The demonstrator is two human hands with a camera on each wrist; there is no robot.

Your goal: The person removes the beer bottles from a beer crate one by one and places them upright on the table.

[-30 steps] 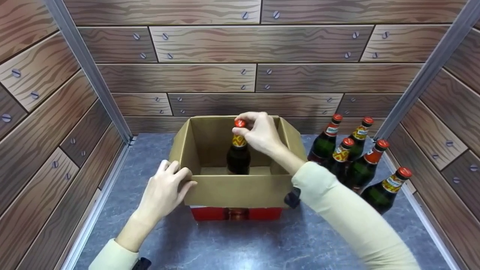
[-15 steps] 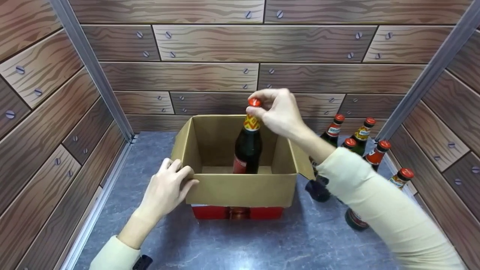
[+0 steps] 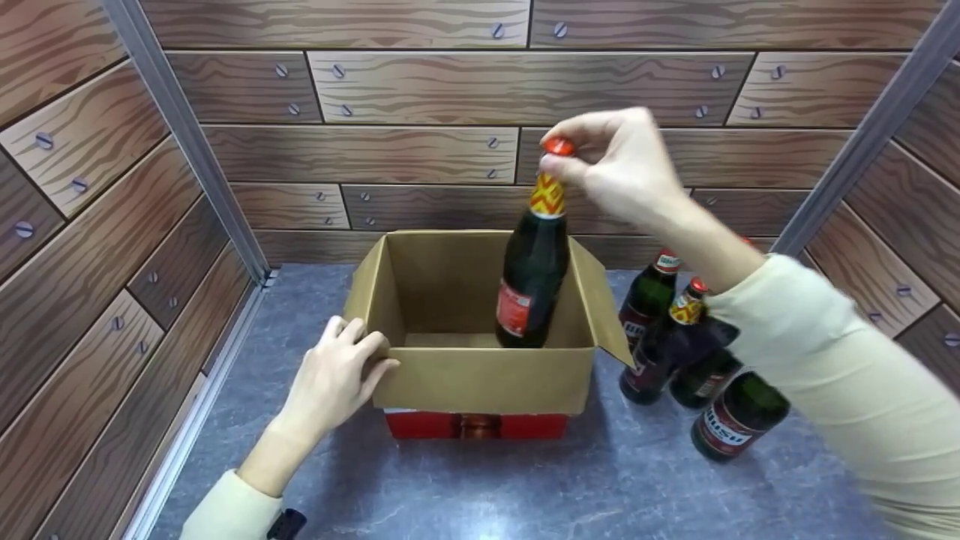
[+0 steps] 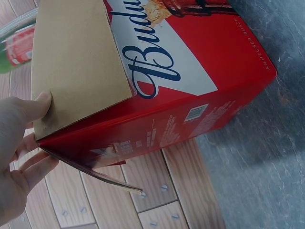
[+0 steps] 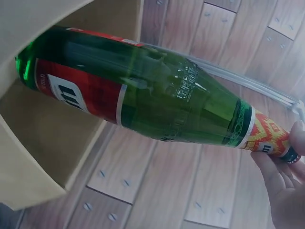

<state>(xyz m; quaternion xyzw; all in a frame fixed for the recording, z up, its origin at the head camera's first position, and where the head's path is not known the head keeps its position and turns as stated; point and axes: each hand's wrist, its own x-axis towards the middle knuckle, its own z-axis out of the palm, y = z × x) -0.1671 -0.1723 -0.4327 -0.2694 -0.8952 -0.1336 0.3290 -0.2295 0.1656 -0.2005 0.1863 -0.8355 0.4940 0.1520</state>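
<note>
In the head view my right hand (image 3: pixel 630 169) pinches a green glass bottle (image 3: pixel 536 255) at its red cap and neck. The bottle leans slightly, its lower end within the mouth of an open cardboard box (image 3: pixel 480 379). Up close in the right wrist view, the bottle (image 5: pixel 167 95) has a red body label and a yellow-and-red neck label. At the box's near left corner, my left hand (image 3: pixel 330 375) holds the cardboard rim. The left wrist view has its thumb on the brown flap (image 4: pixel 76 62) and its fingers behind the corner.
Several capped green bottles (image 3: pixel 739 420) stand right of the box, partly hidden by my right sleeve (image 3: pixel 832 360). Wood-patterned walls (image 3: pixel 420 154) enclose the grey tabletop (image 3: pixel 300 292) at the back and sides. The box's right flap (image 3: pixel 600 300) leans outward.
My right hand has lifted the bottle up and to the right from deeper in the box. The box's right flap has swung outward. My left hand keeps its hold on the corner.
</note>
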